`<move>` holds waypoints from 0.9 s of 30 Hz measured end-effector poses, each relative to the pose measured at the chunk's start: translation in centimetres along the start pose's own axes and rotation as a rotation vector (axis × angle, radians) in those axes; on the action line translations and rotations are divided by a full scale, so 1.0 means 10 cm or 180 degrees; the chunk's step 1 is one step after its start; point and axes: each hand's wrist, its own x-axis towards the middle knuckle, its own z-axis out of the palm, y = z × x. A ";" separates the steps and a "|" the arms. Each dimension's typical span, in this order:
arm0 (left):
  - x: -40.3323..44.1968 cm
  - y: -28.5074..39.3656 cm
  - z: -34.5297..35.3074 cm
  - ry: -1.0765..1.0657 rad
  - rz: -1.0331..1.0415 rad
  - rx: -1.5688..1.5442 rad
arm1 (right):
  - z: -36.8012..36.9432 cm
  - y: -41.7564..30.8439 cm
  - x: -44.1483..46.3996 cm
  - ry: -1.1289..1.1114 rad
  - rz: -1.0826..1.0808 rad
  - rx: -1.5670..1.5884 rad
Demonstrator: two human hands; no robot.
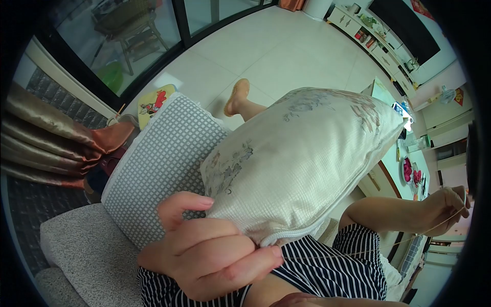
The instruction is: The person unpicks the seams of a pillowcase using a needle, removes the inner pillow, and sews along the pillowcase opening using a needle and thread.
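Note:
A pale cushion (302, 153) with a grey and brown floral print fills the middle of the view, tilted across my lap. Its near corner is held in my left hand (215, 250), the fingers curled by the white edging (291, 235) of the seam. From beside the left fingertips a thin, light thread (353, 253) stretches taut out to the right. My right hand (446, 210) is raised at the far right, closed in a pinch on that thread. Whether a needle is between those fingers is too small to tell.
A grey dotted cover (163, 158) lies over the seat at left, near a brown curtain (46, 138). One sandalled foot (238, 97) rests on the tiled floor (276, 46). At right a table (419, 159) carries red items. A television (406, 28) hangs beyond.

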 end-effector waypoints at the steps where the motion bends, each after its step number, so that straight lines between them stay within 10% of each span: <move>1: 0.00 0.01 0.00 -0.0006 0.0000 -0.0072 | 0.02 -0.02 0.01 0.0234 0.0486 0.0831; 7: 0.01 0.24 0.15 0.0706 -0.0674 -0.0905 | -0.34 0.44 0.15 -0.0134 -0.1783 -0.3149; 14: 0.02 0.16 0.18 0.0871 -0.0731 -0.1038 | -0.40 0.44 0.12 -0.0274 -0.2093 -0.3317; 20: 0.13 -0.22 0.31 0.0991 0.1210 -0.1712 | -0.41 0.43 0.12 -0.0210 -0.1843 -0.3354; 27: 0.09 0.10 0.27 0.1047 -0.0100 -0.2334 | -0.46 0.46 0.11 -0.0138 -0.1982 -0.3301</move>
